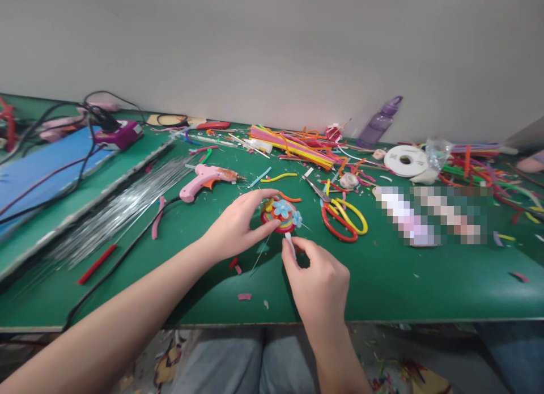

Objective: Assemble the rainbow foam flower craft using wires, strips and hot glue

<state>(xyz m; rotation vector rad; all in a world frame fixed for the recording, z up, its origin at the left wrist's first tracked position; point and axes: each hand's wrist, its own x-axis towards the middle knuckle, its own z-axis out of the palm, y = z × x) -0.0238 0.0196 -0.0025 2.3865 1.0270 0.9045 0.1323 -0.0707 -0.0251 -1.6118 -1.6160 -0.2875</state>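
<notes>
The right hand (318, 266) pinches a white strip (290, 242) between thumb and fingers at the lower edge of a round ornament (282, 217). The left hand (238, 224) grips the ornament at its left side, thumb across the front, fingers over the upper rim. The ornament is raised above the green table (382, 286), between both hands. It appears light; the coiled, fuzzy body should be soft and yield under pressure, while the blue flowers (281, 208) on its face are probably fragile. Hold by the rim; avoid loading the flowers. Beyond, to the right, lie scissors (326, 199); to the left, a pink glue gun (207, 176). Farther back rest bundled pipe cleaners (293, 147) and a purple bottle (379, 123).
</notes>
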